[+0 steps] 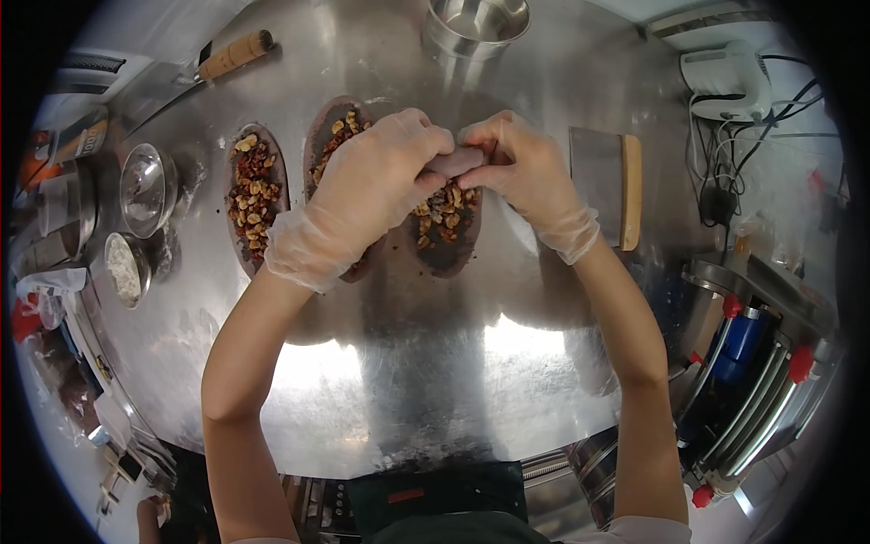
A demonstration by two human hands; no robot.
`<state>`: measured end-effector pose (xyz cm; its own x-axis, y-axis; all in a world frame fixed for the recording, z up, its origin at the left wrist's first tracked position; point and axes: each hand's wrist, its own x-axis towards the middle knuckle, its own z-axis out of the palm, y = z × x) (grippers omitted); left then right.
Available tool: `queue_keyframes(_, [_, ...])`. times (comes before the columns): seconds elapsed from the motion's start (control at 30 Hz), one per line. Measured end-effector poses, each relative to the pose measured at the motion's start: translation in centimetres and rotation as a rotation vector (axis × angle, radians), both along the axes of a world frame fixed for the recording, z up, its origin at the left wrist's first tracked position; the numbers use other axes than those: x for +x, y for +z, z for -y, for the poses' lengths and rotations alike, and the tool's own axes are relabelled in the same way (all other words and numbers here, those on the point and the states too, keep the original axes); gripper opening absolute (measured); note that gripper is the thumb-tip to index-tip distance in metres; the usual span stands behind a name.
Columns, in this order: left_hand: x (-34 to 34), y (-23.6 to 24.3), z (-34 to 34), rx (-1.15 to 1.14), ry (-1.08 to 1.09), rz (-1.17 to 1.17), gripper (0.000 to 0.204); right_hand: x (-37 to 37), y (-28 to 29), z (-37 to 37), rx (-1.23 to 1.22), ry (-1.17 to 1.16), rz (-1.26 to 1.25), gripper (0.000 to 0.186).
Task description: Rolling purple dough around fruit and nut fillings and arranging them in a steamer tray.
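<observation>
Both my hands wear clear plastic gloves. Between them is a pale purplish lump, soft-looking like dough or paste [455,163], above the far end of the rightmost dough oval [441,263]. My left hand [385,163] pinches the lump's left side, while my right hand [521,168] pinches its right side. Nuts and dark red dried fruit cover that oval. The middle dough oval [317,136], topped alike, is partly hidden under my left hand and wrist. A third dough oval [283,181] lies fully topped at the left.
Left on the steel table [426,363] are a glass bowl [148,190], a bowl of white flour [125,270] and a wooden-handled knife [234,56]. A metal pot [476,27] stands at the back. To the right are a dough scraper [631,192] and a white hand mixer [728,82] with cords.
</observation>
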<state>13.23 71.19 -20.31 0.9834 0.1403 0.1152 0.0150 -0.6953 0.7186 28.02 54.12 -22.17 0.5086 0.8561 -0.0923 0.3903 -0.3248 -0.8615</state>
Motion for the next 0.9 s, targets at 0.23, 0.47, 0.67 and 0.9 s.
queue_keyframes(0.23, [-0.5, -0.3, 1.4, 0.144, -0.007, 0.06, 0.044, 0.4, -0.7, 0.8, 0.128, 0.155, -0.031, 0.031])
queue_keyframes(0.47, [-1.3, 0.3, 0.5, 0.377, 0.011, 0.118, 0.044, -0.7, 0.5, 1.4, 0.111, 0.161, 0.084, 0.037])
queue_keyframes(0.67, [-2.0, 0.1, 0.9, 0.267, 0.005, 0.063, 0.042, -1.0, 0.3, 1.7, 0.08, 0.159, 0.138, 0.049])
queue_keyframes(0.9, [-2.2, 0.0, 1.7, 0.246, 0.012, 0.009, 0.049, -1.8, 1.3, 1.9, 0.129, 0.087, 0.114, 0.042])
